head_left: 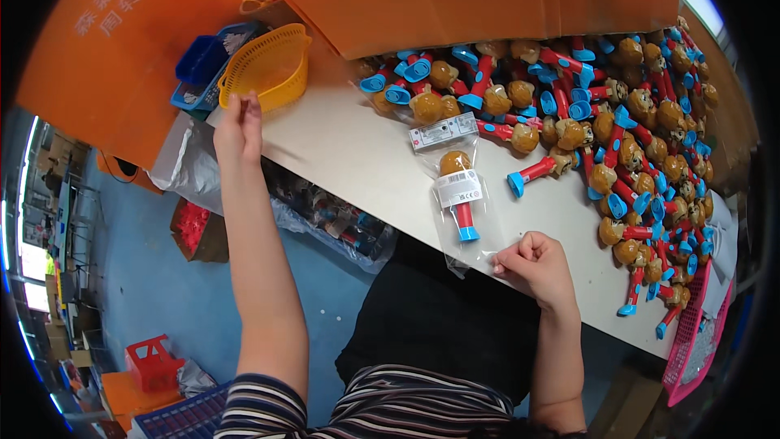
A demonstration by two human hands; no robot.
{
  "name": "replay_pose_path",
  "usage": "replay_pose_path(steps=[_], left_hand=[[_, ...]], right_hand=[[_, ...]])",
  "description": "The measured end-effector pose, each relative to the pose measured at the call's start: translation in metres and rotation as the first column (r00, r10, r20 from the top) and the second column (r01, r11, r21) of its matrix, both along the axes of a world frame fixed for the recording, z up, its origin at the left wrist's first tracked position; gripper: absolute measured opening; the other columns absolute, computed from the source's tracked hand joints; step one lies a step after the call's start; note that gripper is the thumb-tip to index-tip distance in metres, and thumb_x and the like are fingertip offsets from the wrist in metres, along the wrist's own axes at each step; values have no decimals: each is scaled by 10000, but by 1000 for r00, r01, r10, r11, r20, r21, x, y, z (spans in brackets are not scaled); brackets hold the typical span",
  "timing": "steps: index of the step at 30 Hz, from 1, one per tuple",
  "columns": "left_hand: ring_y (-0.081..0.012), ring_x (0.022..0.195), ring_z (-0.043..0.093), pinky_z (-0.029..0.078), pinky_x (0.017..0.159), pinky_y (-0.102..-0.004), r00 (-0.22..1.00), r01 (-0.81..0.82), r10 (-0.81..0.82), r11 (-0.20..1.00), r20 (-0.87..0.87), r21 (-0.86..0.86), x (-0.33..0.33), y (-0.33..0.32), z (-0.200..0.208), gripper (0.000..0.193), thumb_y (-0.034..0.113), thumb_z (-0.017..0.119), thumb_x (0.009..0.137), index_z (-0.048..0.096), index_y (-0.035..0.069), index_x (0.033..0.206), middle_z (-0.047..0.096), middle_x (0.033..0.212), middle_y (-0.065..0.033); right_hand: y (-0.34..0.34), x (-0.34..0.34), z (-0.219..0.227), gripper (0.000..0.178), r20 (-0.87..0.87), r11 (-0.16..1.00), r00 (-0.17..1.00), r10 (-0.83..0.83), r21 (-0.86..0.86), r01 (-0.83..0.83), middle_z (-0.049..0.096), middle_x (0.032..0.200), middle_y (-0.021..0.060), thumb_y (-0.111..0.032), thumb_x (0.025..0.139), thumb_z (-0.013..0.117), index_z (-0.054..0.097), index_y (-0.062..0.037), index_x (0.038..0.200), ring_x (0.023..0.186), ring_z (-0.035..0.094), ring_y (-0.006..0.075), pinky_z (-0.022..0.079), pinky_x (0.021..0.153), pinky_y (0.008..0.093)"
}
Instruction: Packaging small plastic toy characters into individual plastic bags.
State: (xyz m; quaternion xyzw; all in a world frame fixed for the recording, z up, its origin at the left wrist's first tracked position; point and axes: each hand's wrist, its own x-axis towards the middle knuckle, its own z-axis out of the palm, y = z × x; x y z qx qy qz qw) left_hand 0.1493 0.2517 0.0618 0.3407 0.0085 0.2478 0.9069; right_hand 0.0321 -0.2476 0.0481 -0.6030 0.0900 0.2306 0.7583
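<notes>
A clear plastic bag [479,232] with a printed header card [444,132] lies on the white table in front of me. Inside it is a toy candy dispenser [465,215] with a brown head, red stem and blue foot, and a white label across it. My right hand [538,267] is closed in a pinch at the bag's lower right corner; whether it grips the film I cannot tell. Raised at the table's left end, my left hand [240,132] has its fingers pressed together beside the yellow basket [294,73]. What they hold, if anything, is too small to make out.
Loose dispensers [617,146] heap across the table's far right beneath an orange panel [487,0]. A blue bin [199,61] stands behind the yellow basket. A pink basket [686,349] is at the right edge. Under the table sits a plastic-lined container [357,232].
</notes>
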Motion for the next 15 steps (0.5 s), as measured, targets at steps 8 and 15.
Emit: replay_pose_path(steps=[8,15], left_hand=[[-345,996,676,525,910,-369,564,105,818,70,-117,992,104,54,29,311,132,633,909,630,-83,1134,685,1061,-221],[-299,1069,642,483,947,-367,836,-316,476,13,272,949,5,-98,36,317,142,662,877,646,-6,1157,670,1142,-165]], right_hand=[[3,-2,-2,366,6,1000,1000,22,-19,-21,695,794,160,75,840,677,389,-100,697,729,693,178,571,649,269],[-8,-9,7,243,-15,997,998,61,-38,-62,692,827,118,1,874,689,475,-69,782,747,688,124,546,654,214]])
